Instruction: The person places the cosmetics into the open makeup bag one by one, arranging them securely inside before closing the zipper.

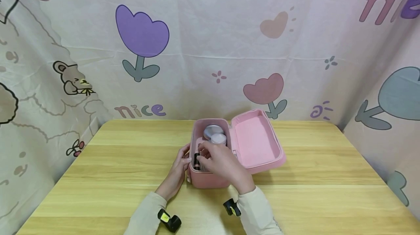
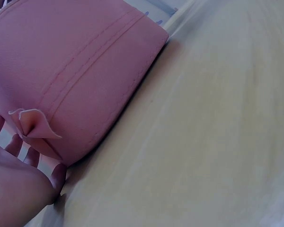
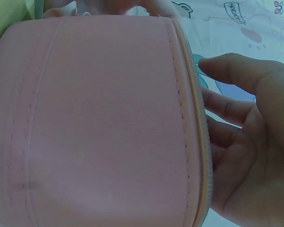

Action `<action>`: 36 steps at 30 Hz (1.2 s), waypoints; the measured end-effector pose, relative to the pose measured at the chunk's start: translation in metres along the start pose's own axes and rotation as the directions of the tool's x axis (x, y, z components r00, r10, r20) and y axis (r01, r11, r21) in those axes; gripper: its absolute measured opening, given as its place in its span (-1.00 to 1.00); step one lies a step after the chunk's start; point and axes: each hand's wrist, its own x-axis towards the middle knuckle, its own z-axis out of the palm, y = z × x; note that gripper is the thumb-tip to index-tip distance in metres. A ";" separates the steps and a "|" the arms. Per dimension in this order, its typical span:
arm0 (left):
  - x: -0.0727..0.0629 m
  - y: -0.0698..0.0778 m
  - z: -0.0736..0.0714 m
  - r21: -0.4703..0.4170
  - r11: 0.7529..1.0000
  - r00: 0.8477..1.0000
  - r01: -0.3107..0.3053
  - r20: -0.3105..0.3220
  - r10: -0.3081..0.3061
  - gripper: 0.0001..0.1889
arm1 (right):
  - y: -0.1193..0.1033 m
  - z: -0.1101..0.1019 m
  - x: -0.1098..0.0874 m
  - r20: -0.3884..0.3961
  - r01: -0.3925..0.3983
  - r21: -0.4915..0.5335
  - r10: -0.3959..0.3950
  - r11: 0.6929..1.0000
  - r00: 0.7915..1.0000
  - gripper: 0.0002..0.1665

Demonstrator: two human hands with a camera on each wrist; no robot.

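Observation:
A pink cosmetic case (image 1: 210, 181) stands on the table with its lid (image 1: 257, 138) swung out to the right. My left hand (image 1: 177, 167) rests against the case's left side, fingers spread near a small folded tab (image 2: 35, 125) in the left wrist view. Over the case's opening, my right hand (image 1: 221, 160) reaches in with thumb and forefinger apart, beside a slim black tube (image 1: 196, 161) lying along the left inner wall. The other fingertips are partly hidden behind the rim in the right wrist view. Two round pale containers, a larger one (image 1: 212, 130) and a smaller one (image 1: 218, 139), sit farther back inside.
The light wooden table (image 1: 137, 154) runs out to both sides of the case. A printed cloth (image 1: 203, 38) with flowers and lettering hangs behind and along the sides. The lid's far corner reaches close to the table's back edge.

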 end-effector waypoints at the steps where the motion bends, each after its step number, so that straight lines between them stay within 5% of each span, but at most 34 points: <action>1: 0.000 0.000 0.000 0.000 1.000 1.000 0.002 0.000 -0.002 -0.30 | 0.000 0.000 0.000 -0.002 -0.002 -0.003 0.002 1.000 1.000 -0.87; 21: 0.002 0.001 0.002 0.006 1.000 1.000 -0.024 0.010 0.024 -0.29 | -0.002 -0.016 -0.003 -0.078 -0.020 -0.050 0.016 0.999 0.997 -0.59; 36: 0.000 -0.002 0.000 -0.012 1.000 1.000 -0.013 -0.007 0.013 -0.29 | -0.009 -0.041 -0.030 -0.160 0.009 -0.083 -0.022 0.997 0.987 -0.49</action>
